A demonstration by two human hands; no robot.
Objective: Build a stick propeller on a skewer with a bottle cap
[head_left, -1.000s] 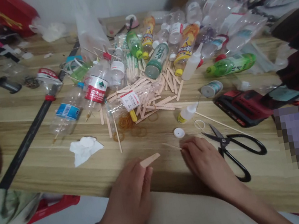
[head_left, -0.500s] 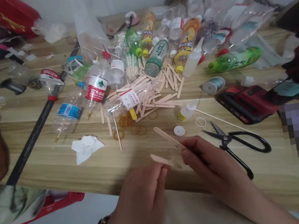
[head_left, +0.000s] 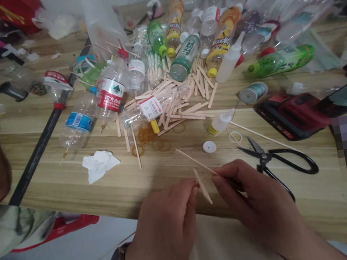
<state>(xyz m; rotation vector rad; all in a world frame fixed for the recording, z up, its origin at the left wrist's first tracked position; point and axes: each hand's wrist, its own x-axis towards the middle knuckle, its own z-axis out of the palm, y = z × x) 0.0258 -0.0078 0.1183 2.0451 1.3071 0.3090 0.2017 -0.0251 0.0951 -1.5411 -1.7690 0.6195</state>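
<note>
Swung round since half a second ago, the flat wooden craft stick [head_left: 204, 189] in the left hand [head_left: 169, 221] now points between eleven and twelve o'clock instead of roughly ten, and that hand sits closer to the right hand [head_left: 253, 192]. Left thumb and forefinger pinch it; right fingers clamp a second craft stick [head_left: 193, 159], seen nearly edge-on and aimed at ten. Both hands are apart but near each other, over the near edge of the wooden table [head_left: 50, 186]. From the sticks, a white round cap [head_left: 209, 146] lies just past twelve, a small dropper bottle [head_left: 217, 125] at one, and black-handled scissors [head_left: 264, 157], blades parted, between two and three. Rubber bands [head_left: 145, 134] lie between ten and eleven, a crumpled white tissue [head_left: 100, 166] between nine and ten.
</note>
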